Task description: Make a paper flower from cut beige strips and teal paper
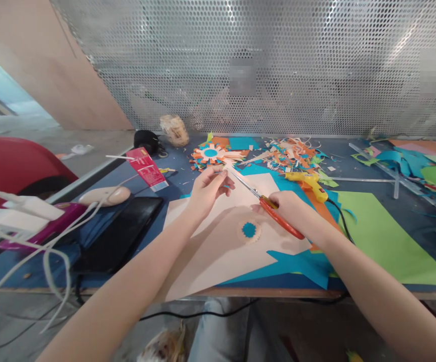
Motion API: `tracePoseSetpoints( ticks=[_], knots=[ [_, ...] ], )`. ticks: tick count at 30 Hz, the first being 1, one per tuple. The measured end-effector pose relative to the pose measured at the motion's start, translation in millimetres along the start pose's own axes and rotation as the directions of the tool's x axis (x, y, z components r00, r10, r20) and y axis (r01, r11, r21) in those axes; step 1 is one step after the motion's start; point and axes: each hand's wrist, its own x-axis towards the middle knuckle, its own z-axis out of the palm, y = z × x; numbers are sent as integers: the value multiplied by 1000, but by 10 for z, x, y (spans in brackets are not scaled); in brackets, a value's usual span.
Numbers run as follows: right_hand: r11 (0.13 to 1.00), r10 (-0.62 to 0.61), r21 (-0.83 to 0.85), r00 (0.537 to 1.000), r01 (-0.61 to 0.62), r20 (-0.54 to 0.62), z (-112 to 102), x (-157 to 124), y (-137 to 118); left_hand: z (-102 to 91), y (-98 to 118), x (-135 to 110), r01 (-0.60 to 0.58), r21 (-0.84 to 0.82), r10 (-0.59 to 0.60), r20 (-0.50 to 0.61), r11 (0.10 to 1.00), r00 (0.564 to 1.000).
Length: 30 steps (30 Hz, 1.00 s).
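Slantwise, orange scissors point(268, 205) — pointing forward, leftward; left hand point(208, 188) ahead

The scissors point(268, 205) are orange-red and silver. The large sheet point(210, 256) is of pale cream colour; the small round piece point(248, 230) is cream with a blue middle. The paper flower point(210, 153) is orange, white and blue. The glue gun point(309, 183) is yellow. The metal panel point(278, 65) is grey, with a regular dotted pattern.
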Motion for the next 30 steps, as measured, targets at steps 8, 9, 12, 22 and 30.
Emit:
tracePoseSetpoints(
  ticks=[8,9,12,22,30],
  knots=[
    [1000,9,1,1000,-9,-9,-25,-47,-34,30,17,-29,7,-13,-7,26,1000,1000],
    [1000,11,3,1000,-11,-15,-24,-53,-37,33,16,-31,8,-12,-7,24,1000,1000],
    [1000,-1,5,999,1,-35,-12,-63,-38,36,12,-29,10,-7,-10,18,1000,1000],
    [1000,22,13,999,-21,-31,-35,-72,-70,56,35,-48,29,-24,-27,61,999,998],
    [999,-16,42,996,19,-84,16,-33,-28,59,28,-55,40,9,-40,59,999,997]
  ],
)
